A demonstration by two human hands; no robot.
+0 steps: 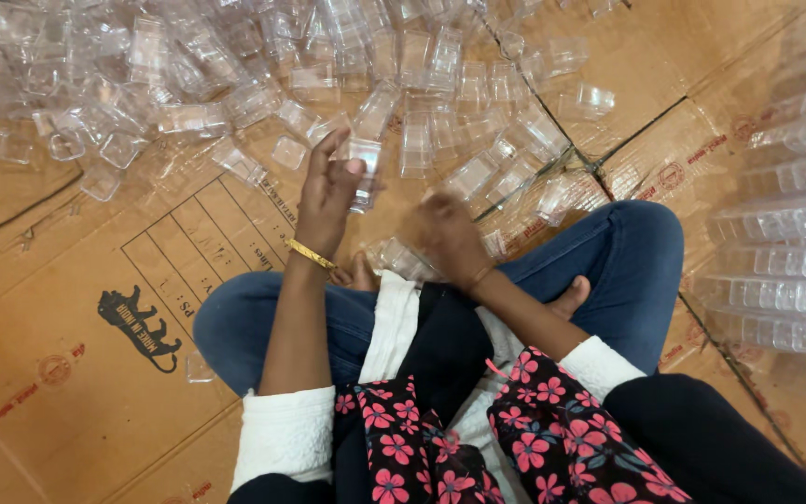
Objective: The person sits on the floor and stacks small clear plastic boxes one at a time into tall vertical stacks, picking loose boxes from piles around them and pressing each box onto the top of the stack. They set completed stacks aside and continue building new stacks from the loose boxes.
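Observation:
I sit cross-legged on flattened cardboard [67, 280]. My left hand [328, 191], with a gold bangle at the wrist, is raised and grips a small clear plastic box [364, 173] between thumb and fingers. My right hand [450, 238] is blurred, low over my legs, and touches a clear plastic piece [398, 259] near my foot. A big heap of clear plastic boxes [263, 75] lies spread just beyond both hands.
Rows of stacked clear boxes [785, 252] lie along the right side. One loose clear box [200, 367] sits by my left knee. My blue-trousered legs [627, 252] and flowered cloth fill the lower middle.

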